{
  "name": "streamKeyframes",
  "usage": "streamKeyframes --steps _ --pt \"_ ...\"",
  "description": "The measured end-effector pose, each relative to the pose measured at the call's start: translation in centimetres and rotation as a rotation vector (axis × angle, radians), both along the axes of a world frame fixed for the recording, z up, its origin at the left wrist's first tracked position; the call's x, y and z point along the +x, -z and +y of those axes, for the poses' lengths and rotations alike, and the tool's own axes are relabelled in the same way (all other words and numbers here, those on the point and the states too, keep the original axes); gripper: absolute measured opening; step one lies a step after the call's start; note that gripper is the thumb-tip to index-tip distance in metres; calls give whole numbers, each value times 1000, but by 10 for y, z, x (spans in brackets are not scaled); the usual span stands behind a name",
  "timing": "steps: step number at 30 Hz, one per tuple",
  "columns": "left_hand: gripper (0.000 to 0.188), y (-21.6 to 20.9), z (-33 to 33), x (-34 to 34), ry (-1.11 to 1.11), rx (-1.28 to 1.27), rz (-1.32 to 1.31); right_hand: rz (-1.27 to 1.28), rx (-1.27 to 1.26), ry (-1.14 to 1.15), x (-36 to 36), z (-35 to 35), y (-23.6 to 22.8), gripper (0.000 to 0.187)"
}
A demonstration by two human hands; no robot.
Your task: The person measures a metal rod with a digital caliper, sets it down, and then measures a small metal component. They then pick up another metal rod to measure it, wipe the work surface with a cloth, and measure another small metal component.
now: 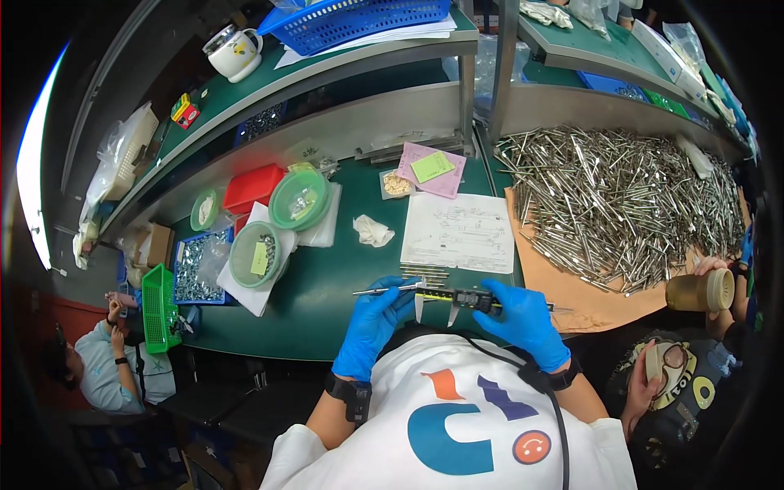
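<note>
1. Left gloved hand [377,314]: fingers closed on a slim metal rod [365,291], above the green table [286,331].
2. Right gloved hand [524,317]: clasped on digital caliper [475,300], measuring jaws apart.
3. Loose rods [423,272] lie beside drawing sheet [459,233].

Thin blue rubbery gloves [527,322], smooth with a faint sheen. Slim silver metal rod [365,291], polished. Long silver-and-black caliper [474,300], part bare metal, part dark plastic. Heap of slender silver metal rods [625,204], bright and glossy, over creased, matt brown paper [604,309]. Smooth flat green tabletop [343,261], softly shiny. Rectangular white paper sheet [457,233], matt. Round translucent green plastic bowl [283,196], smooth. Boxy red plastic bin [251,186], fairly glossy. Crumpled white scrap [373,231], perhaps cloth, too small to tell surely. Perforated blue plastic basket [359,28]. Loose white cloth shirt [392,408], matt.
</note>
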State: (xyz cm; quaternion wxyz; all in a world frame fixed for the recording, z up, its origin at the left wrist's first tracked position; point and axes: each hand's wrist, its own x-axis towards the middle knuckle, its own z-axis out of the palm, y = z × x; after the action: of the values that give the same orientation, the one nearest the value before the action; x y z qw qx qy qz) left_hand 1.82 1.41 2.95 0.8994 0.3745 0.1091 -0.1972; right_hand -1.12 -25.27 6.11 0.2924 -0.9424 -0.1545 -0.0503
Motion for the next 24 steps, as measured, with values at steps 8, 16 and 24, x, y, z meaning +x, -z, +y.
streamKeyframes --steps 8,16,24 --pt "26 -4 7 0 0 58 -54 -106 -92 -22 0 1 2 53" --pt "26 -13 1 -1 1 134 -52 -174 -74 11 -5 6 -1 43" --pt "18 -8 -6 -7 -13 166 -51 -92 -88 45 -9 7 -4 38"
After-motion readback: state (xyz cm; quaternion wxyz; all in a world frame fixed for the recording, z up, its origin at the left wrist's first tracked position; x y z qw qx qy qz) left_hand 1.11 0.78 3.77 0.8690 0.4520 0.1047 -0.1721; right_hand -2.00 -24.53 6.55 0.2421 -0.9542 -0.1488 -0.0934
